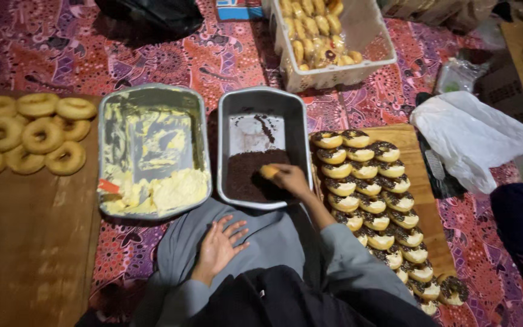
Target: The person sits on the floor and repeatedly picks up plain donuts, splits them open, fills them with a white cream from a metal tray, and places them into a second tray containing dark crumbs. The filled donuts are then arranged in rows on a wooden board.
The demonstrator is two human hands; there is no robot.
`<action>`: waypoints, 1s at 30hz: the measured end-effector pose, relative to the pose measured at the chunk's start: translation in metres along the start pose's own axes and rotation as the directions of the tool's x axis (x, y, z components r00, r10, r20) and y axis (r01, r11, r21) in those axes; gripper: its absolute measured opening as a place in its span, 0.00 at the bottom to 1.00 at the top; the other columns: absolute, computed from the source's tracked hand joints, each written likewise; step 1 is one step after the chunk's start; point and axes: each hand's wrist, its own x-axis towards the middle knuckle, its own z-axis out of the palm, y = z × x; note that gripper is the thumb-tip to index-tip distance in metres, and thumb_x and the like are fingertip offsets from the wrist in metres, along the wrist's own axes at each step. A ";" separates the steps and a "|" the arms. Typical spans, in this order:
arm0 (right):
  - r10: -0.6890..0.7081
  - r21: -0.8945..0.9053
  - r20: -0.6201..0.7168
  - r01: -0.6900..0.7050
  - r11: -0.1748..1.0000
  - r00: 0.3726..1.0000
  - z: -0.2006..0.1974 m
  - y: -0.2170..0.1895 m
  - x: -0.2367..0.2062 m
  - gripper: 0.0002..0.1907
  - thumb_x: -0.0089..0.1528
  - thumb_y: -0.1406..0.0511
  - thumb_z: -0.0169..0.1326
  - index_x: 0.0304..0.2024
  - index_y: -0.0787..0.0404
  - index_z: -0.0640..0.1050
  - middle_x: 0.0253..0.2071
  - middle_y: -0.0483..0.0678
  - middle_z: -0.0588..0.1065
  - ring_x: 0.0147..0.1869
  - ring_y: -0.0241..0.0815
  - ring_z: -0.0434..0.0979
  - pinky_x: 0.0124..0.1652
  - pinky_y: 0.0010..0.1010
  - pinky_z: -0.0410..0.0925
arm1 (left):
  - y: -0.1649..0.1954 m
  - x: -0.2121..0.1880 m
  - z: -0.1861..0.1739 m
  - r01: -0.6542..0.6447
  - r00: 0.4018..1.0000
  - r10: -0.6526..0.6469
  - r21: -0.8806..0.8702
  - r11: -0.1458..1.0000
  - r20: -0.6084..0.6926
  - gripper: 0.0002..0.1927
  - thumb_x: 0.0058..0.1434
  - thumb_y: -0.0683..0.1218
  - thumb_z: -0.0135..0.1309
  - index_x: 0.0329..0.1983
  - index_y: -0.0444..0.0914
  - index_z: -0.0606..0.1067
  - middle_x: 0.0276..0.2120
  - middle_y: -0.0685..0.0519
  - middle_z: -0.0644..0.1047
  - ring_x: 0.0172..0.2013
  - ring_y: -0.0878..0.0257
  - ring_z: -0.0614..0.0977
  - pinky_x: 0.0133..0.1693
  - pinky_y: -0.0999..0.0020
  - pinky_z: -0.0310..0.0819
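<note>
Right hand [289, 178]: fingers clenched on doughnut [268, 172], pressed into chocolate sprinkles in right tray [261, 100]. Left hand [219, 245]: fingers released, flat on lap. Left tray [152, 97]: yellow cream.

floor: red-purple patterned cloth [213, 54] | wooden board [25, 242] left | light: dim

Dull metal trays [263, 100]; matt wooden board [31, 242]; patterned cloth [225, 54]; white plastic crate [334, 72].
</note>
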 end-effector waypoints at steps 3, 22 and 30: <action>-0.072 0.805 0.166 -0.093 0.585 0.983 -0.061 0.030 -0.015 0.28 0.56 0.66 0.47 0.57 0.72 0.75 0.52 0.60 0.78 0.53 0.52 0.82 0.53 0.41 0.77 | -0.001 0.004 -0.004 -0.005 1.000 0.005 -0.011 1.000 -0.025 0.27 0.67 0.66 0.41 0.62 0.47 0.66 0.63 0.40 0.69 0.60 0.46 0.71 0.58 0.38 0.65; 0.212 0.549 -0.680 0.297 0.781 0.702 -0.358 0.067 0.060 0.21 0.58 0.75 0.53 0.54 0.62 0.75 0.41 0.55 0.79 0.38 0.50 0.81 0.32 0.40 0.77 | -0.002 0.033 0.005 0.079 0.962 -0.072 0.016 0.997 -0.265 0.29 0.69 0.66 0.25 0.64 0.48 0.61 0.69 0.38 0.62 0.64 0.40 0.64 0.60 0.32 0.55; -0.226 -0.392 -0.833 -0.252 0.885 0.504 -0.321 0.070 0.046 0.16 0.61 0.65 0.52 0.46 0.69 0.81 0.47 0.70 0.76 0.48 0.69 0.78 0.48 0.53 0.70 | 0.007 0.004 -0.029 -0.009 0.992 0.013 0.032 0.999 -0.122 0.29 0.67 0.64 0.26 0.62 0.45 0.62 0.60 0.36 0.70 0.56 0.40 0.76 0.55 0.35 0.65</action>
